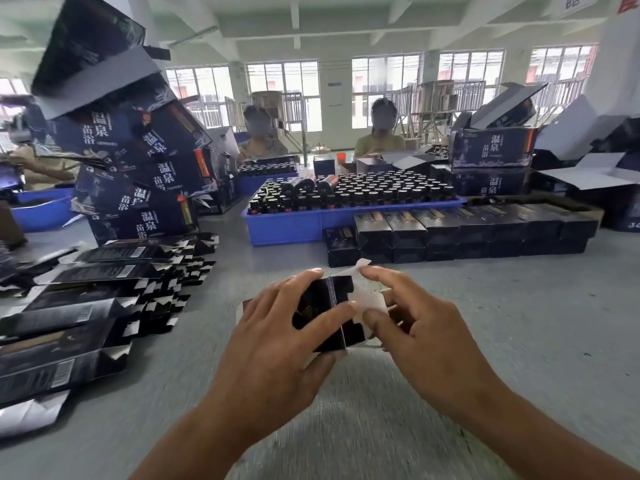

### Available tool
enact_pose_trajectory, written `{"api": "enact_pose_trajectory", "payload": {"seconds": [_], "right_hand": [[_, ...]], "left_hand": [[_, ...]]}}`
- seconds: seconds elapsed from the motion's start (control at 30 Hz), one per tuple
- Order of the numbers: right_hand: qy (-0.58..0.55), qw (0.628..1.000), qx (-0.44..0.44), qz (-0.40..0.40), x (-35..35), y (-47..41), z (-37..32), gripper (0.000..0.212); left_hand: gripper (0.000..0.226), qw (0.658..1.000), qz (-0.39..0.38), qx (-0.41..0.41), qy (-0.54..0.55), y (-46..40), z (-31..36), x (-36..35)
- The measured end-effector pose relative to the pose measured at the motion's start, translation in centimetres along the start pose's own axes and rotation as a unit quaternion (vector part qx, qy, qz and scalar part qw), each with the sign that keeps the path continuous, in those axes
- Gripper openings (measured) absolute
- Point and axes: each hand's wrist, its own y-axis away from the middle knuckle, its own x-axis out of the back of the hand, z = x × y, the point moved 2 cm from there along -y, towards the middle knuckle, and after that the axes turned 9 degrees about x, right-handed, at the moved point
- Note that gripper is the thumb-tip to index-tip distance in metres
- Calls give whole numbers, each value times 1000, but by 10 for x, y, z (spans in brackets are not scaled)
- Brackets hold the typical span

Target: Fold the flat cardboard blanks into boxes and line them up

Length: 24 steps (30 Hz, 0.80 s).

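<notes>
The step in hand looks like closing the end flaps of one small box, with many blanks left to do. At far left the flat cardboard blanks [86, 306] lie fanned in an overlapping stack on the grey table [519, 323]. Just right of them, near the table's front middle, the left hand [277, 341] grips the black box [323, 313], fingers curled over its top face and thumb underneath. The right hand [415, 323] works the open end: its fingers, half curled, pinch the white flap [372, 303]. The next move probably calls for tucking that flap in squarely, then carrying the box to the row of finished boxes [467, 233] before the blue crate of bottles [311, 220].
</notes>
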Motion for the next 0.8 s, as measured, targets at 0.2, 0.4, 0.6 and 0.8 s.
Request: {"api": "enact_pose_trajectory", "payload": {"seconds": [0.2,0.4,0.6,0.8], "right_hand": [[-11,999,14,29,-3,4,-2,56],[24,999,31,16,-2,5,-5,62],[77,995,67,14,-3,6,-7,32],[72,995,62,-24,-3,4,-8,28]], "left_hand": [[57,999,22,-5,39,2,-5,5],[48,997,27,-20,75,2,-5,5],[53,997,35,-17,73,4,-3,4],[77,998,26,3,62,4,-2,3]]}}
